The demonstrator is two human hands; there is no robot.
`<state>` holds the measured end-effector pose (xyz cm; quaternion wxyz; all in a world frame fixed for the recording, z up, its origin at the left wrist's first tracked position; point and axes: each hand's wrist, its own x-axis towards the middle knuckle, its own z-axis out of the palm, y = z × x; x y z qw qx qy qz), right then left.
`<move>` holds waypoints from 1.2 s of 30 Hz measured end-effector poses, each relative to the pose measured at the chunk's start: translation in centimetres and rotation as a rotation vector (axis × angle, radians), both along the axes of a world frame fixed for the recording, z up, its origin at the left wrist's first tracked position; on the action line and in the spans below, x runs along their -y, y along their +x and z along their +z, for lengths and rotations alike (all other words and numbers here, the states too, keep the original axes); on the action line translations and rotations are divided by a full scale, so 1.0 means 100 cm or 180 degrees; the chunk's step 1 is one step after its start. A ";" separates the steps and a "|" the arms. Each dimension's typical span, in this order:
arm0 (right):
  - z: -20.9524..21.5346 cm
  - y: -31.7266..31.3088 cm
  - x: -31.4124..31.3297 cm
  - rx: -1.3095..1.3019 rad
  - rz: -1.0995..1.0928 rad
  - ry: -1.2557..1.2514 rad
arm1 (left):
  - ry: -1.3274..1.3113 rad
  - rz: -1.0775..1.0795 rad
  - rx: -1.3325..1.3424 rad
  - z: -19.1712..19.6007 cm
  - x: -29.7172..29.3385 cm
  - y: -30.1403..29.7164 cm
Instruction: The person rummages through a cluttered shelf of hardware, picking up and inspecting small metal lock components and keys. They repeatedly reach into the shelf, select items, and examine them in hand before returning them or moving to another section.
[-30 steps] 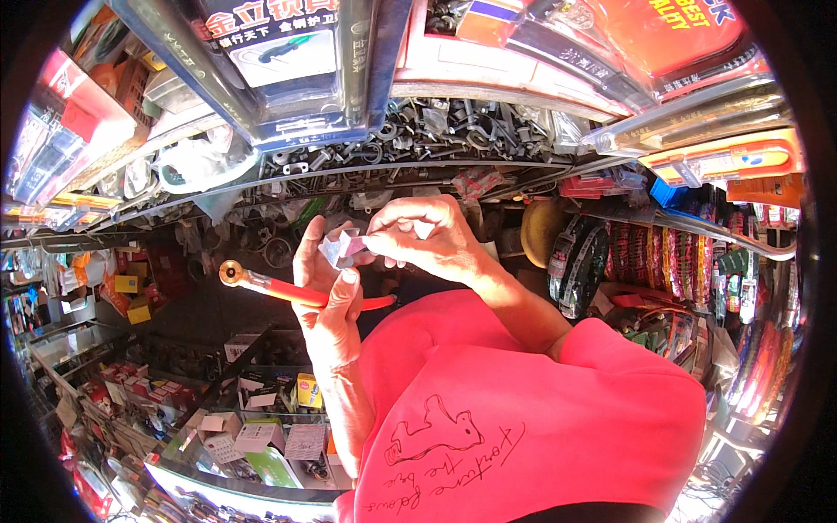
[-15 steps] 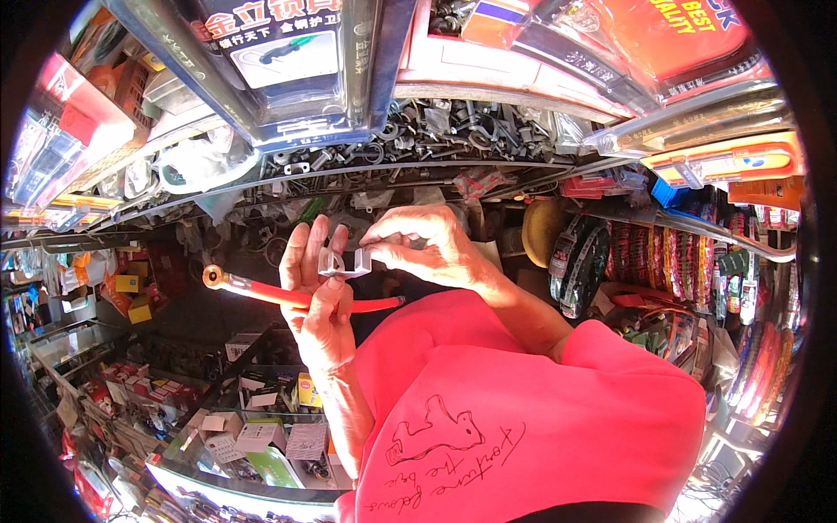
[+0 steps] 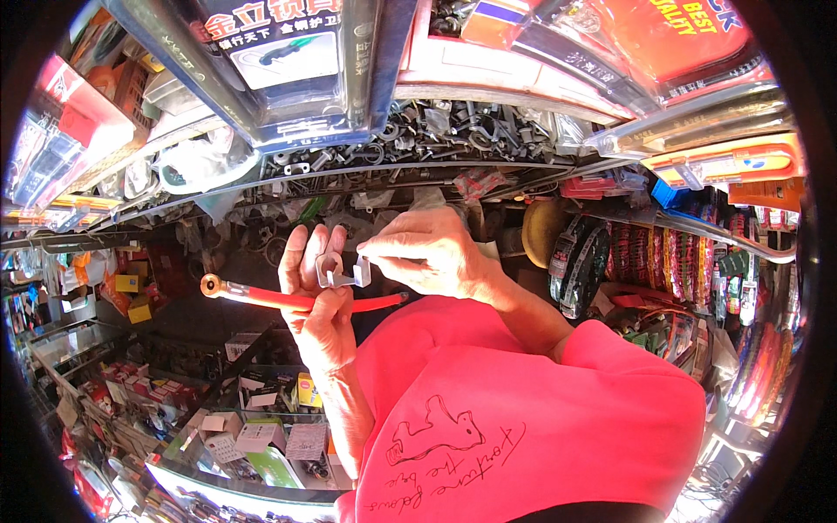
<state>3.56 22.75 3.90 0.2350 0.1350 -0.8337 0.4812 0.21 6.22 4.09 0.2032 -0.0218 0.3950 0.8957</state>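
A small shiny metal bracket, bent to a U with a round opening at its left side, is held up between my two hands. My left hand has its thumb against the bracket, with the fingers raised behind it. A red rod with a brass-coloured ring end lies across the same hand, under the thumb, its other end reaching right below the bracket. My right hand pinches the bracket's right upright between thumb and fingertips; the exact contact is partly hidden.
Ahead, a shelf tray is heaped with loose metal hardware, below hanging packages. Coiled, wrapped cables and black tyre-like rings stand at right. A glass case with small boxes is at lower left.
The bracket has tilted between my hands, so its round opening now shows. My right hand's fingers have straightened and shifted slightly. The red rod has barely moved.
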 end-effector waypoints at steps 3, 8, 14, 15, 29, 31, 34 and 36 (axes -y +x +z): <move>0.006 0.002 0.002 -0.0226 -0.0120 0.0347 | 0.0061 -0.0010 0.0079 0.001 -0.001 0.000; 0.014 0.004 0.006 -0.0188 -0.0152 0.0496 | 0.0294 -0.0097 0.0251 -0.002 -0.001 -0.001; 0.010 0.004 0.008 -0.0241 -0.0276 0.0374 | 0.0181 -0.0174 0.0323 -0.013 0.001 -0.001; 0.010 0.005 0.007 -0.0192 -0.0295 0.0370 | 0.0259 -0.0159 0.0372 -0.013 0.001 -0.001; 0.010 0.007 0.018 -0.0206 -0.0156 0.0612 | 0.0487 -0.0091 0.0397 -0.021 0.004 -0.002; 0.008 0.007 0.020 -0.0241 -0.0154 0.0549 | 0.0571 -0.0145 0.0425 -0.021 0.004 -0.002; 0.003 0.006 0.022 -0.0321 -0.0150 0.0480 | 0.0508 -0.0153 0.0419 -0.022 0.001 -0.002; 0.003 0.006 0.022 -0.0334 -0.0101 0.0471 | 0.0666 -0.0201 0.0459 -0.019 0.000 0.000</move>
